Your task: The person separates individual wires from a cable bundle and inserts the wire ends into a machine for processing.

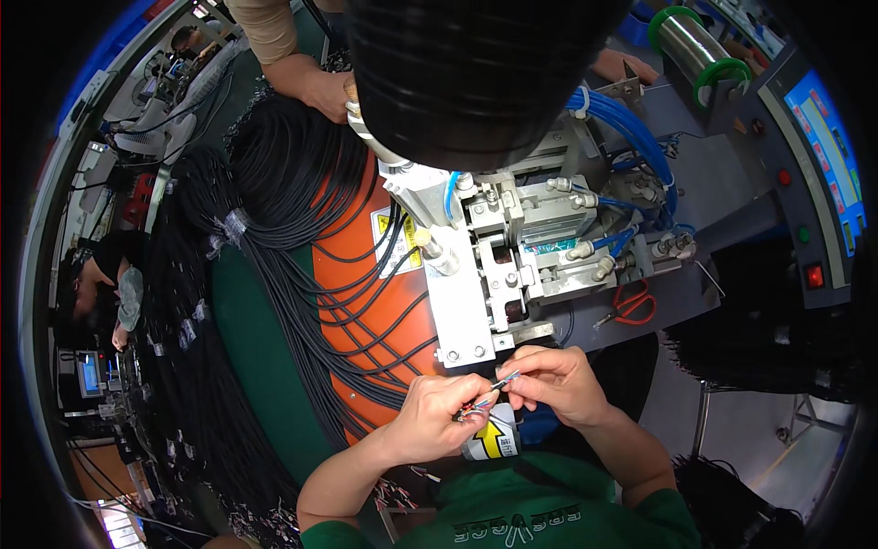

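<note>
Looming nearest the lens: a black tube [457,82], hiding much of the far part of the machine [462,320]. Just off the near end of that machine, held up between two bare hands: a cable end [498,386], dark-sheathed, with thin coloured wires [514,374] bared at its tip. Pinched near that tip between the thumb and fingers of the right hand [562,386], close by the machine's near right corner. Curled tight, just off the machine's near left corner, the fingers of the left hand [434,416], closed round more wire tips in red, white and blue. Lies directly between the two sets of fingers, long axis slanting up from the left fist toward the right fingertips; nearer the right hand at its bared tip. Left of the machine, across the orange counter [421,325], many black cables [293,183]; right of it, red-handled scissors [633,308]; by its far left side, a co-worker's hand [327,94]. Hidden inside the left fist: the rest of the held length. Cannot tell one cable from several there, nor count such small wires.
</note>
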Motion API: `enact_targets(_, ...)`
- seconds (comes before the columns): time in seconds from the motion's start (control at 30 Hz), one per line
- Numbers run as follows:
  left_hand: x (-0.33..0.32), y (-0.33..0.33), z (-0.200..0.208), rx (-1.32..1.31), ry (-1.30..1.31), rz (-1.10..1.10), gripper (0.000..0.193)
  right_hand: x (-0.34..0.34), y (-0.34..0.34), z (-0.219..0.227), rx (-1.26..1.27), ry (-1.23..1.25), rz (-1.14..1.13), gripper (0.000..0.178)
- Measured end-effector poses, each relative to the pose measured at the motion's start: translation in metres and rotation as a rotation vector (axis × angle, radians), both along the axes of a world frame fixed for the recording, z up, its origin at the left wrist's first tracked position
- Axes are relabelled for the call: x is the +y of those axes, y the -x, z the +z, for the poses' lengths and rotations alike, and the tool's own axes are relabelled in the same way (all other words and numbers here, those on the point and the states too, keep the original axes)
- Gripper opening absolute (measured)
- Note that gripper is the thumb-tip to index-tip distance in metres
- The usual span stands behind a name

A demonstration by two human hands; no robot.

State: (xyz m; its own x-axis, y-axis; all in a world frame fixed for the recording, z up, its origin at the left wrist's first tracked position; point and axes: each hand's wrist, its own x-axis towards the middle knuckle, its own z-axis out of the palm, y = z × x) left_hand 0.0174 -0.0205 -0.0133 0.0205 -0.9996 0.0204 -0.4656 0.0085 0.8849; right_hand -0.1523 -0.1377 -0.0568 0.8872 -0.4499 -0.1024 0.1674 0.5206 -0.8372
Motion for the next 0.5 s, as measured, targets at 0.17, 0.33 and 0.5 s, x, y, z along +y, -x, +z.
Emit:
enact_targets(0.17, -0.002, -0.009, 0.001, 0.121, -0.163, -0.118, 0.009, -0.009, 0.001, 0.005, 0.066, 0.066, 0.114, 0.017)
enact_targets(0.33, 0.003, 0.013, 0.001, -0.334, 0.073, 0.029, 0.016, 0.004, -0.007, 0.014, 0.209, 1.103, -0.263, 0.009)
enact_targets(0.5, 0.008, 0.012, 0.005, -0.646, 0.242, 0.055, 0.049, 0.007, -0.007, 0.02, 0.391, 1.361, -0.231, 0.009)
